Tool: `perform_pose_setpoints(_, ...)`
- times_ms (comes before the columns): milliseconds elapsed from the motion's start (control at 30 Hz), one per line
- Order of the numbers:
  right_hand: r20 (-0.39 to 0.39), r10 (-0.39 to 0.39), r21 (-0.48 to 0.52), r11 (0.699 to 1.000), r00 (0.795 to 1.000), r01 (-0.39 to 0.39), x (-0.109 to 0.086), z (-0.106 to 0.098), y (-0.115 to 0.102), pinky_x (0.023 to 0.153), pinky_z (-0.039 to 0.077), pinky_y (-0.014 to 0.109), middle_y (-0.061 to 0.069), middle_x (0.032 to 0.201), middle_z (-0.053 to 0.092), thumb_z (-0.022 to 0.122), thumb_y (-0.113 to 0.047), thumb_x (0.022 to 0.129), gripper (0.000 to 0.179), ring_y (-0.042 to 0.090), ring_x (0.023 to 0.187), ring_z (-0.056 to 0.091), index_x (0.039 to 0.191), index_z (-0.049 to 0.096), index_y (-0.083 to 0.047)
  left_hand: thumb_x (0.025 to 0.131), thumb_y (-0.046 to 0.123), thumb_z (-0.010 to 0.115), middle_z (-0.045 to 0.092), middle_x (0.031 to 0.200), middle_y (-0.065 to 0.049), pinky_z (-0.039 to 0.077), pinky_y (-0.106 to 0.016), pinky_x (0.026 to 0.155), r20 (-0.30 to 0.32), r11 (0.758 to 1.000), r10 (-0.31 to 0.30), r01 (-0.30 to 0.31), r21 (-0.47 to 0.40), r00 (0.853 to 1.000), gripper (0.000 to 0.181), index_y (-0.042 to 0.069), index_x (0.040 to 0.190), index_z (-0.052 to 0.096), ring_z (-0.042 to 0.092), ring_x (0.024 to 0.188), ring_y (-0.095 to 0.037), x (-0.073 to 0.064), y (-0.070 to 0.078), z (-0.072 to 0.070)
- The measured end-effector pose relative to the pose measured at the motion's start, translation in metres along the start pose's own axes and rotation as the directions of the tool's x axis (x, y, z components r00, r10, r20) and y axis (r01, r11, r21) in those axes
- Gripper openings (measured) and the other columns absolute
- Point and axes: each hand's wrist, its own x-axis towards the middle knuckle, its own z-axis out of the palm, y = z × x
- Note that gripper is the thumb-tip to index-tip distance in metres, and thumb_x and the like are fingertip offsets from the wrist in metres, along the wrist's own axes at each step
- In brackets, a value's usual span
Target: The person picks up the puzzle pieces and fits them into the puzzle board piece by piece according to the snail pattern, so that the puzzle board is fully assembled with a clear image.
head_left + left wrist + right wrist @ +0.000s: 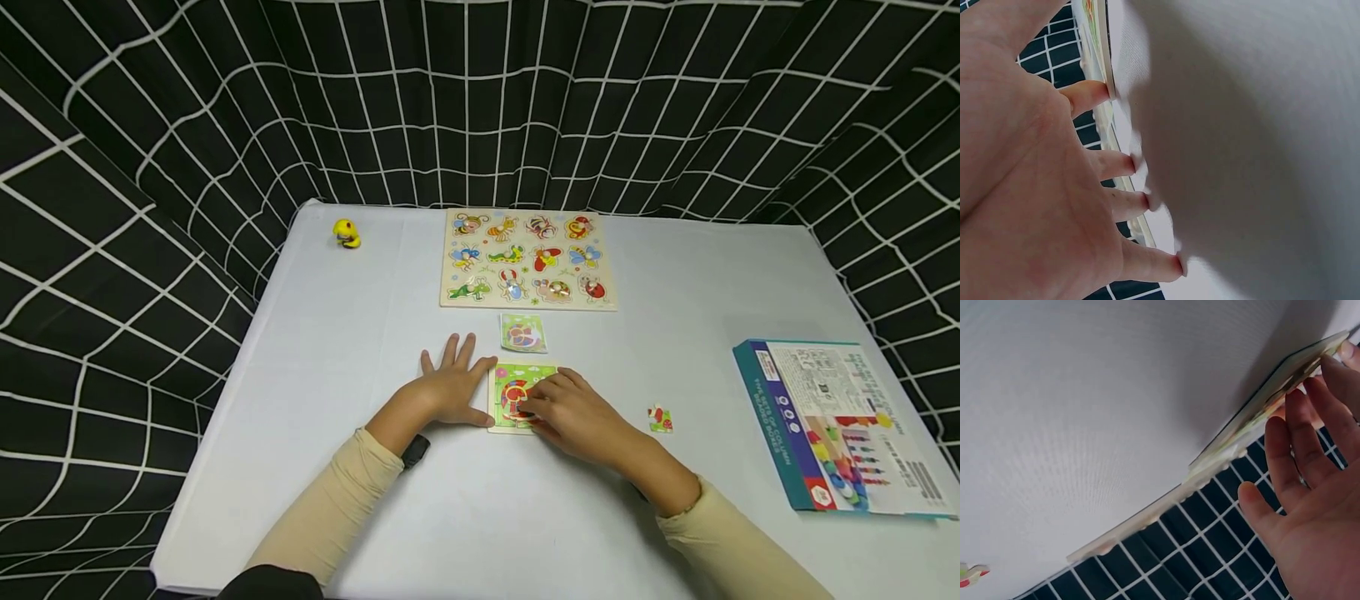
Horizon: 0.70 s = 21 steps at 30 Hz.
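A small square jigsaw puzzle (506, 383) with a green picture and a red, rounded figure lies in its pale tray near the table's middle. Fingers spread, my left hand (450, 393) rests beside it, index fingertip and thumb at the tray's left edge. Over the puzzle's right side is my right hand (577, 417), fingers bent and fingertips on the picture. In the right wrist view its fingertips (1329, 365) meet the puzzle's face; whether they pinch a piece I cannot tell. The puzzle's lower right part is hidden under this hand. A loose puzzle piece (660, 418) lies to the right.
Just behind the puzzle sits a matching picture card (523, 333). Farther back is a wooden insect peg board (528, 260). A yellow toy figure (347, 233) stands at the far left, and a flat teal-edged box (843, 427) lies on the right. Black gridded curtains surround the table.
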Motion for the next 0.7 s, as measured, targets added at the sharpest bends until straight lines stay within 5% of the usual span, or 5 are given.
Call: perform_pose_setpoints(700, 0.024, 0.039, -0.019, 0.999, 0.999, -0.039, -0.0004, -0.0011, -0.0029, 0.099, 0.042, 0.041, -0.001, 0.101, 0.068, 0.079, -0.018, 0.080, 0.025, 0.021, 0.099, 0.060, 0.105, 0.074, -0.014, 0.078, 0.057, 0.074, -0.005, 0.162, -0.020, 0.008, -0.075, 0.106, 0.003, 1.000, 0.001, -0.001, 0.015, 1.000, 0.096, 0.025, 0.154, 0.025, -0.009, 0.147, -0.042, -0.0003, 0.0029, -0.0008)
